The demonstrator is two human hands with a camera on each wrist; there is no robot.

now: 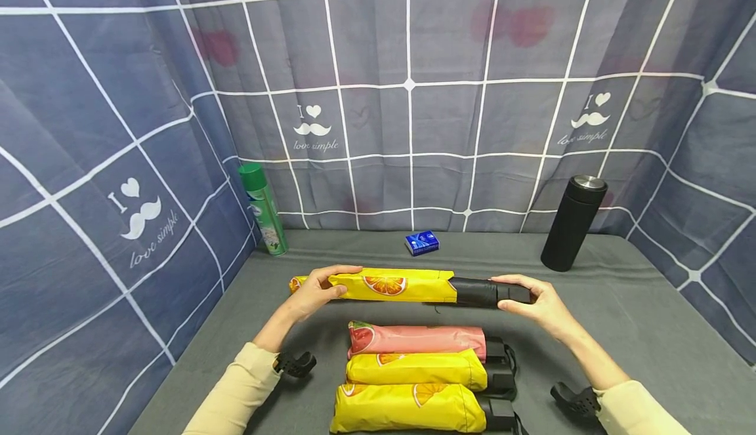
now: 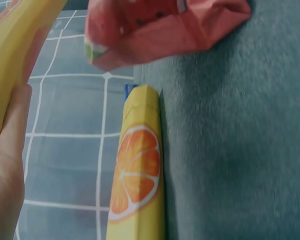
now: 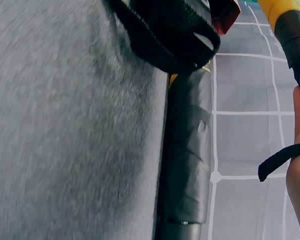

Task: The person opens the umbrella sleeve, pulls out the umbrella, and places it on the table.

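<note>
I hold a folded yellow umbrella (image 1: 392, 285) with orange-slice print level above the table. My left hand (image 1: 321, 287) grips its left end, fingers over the top. At the right end, my right hand (image 1: 528, 297) wraps around its black handle (image 1: 512, 292). Below it lie a pink watermelon umbrella (image 1: 416, 340) and two yellow umbrellas (image 1: 416, 368) (image 1: 407, 409), side by side. The left wrist view shows the held umbrella (image 2: 15, 45) by my finger (image 2: 12, 130), plus the pink one (image 2: 160, 27) and a yellow one (image 2: 137, 180).
A green spray can (image 1: 264, 208) stands at the back left, a small blue box (image 1: 422, 243) lies at the back middle, and a black flask (image 1: 574, 224) stands at the back right. Grey cloth covers the table (image 1: 638, 317). Checked curtains enclose three sides.
</note>
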